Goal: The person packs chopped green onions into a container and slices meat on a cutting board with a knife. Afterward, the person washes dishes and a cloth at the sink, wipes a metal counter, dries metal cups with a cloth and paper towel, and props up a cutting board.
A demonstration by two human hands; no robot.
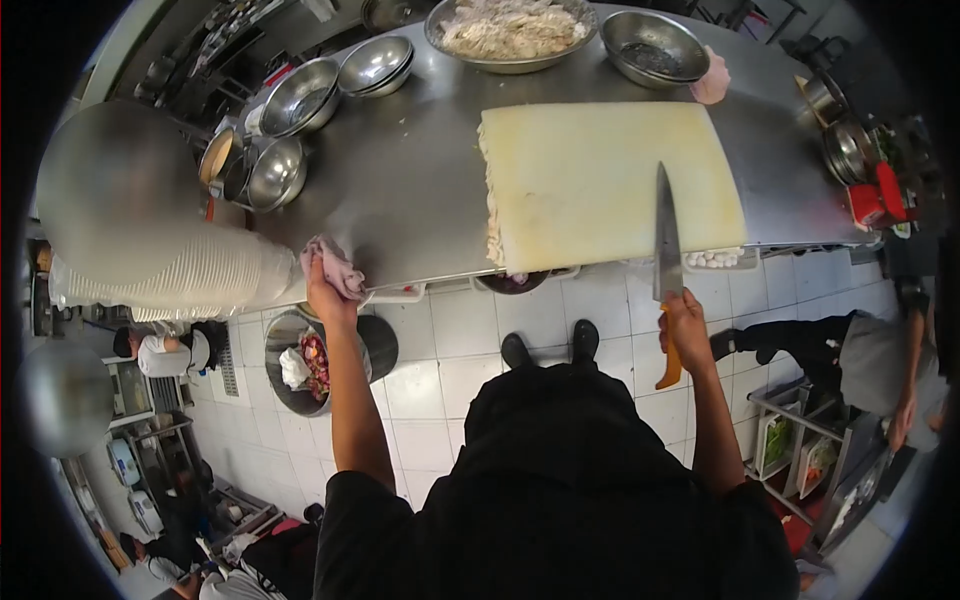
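My right hand is closed around the orange handle of a large kitchen knife. The blade points away from me, over the right part of a thick pale-yellow cutting board that lies on the steel table. Pale, ragged material shows along the board's left edge. At the table's front edge, left of the board, my left hand grips a crumpled pink cloth. Part of that hand's fingers is hidden behind the cloth.
A wide bowl of pale shredded food and several steel bowls stand along the steel table. Stacked plastic containers are at left. Below sits a waste bin. A co-worker stands at right; others are lower left.
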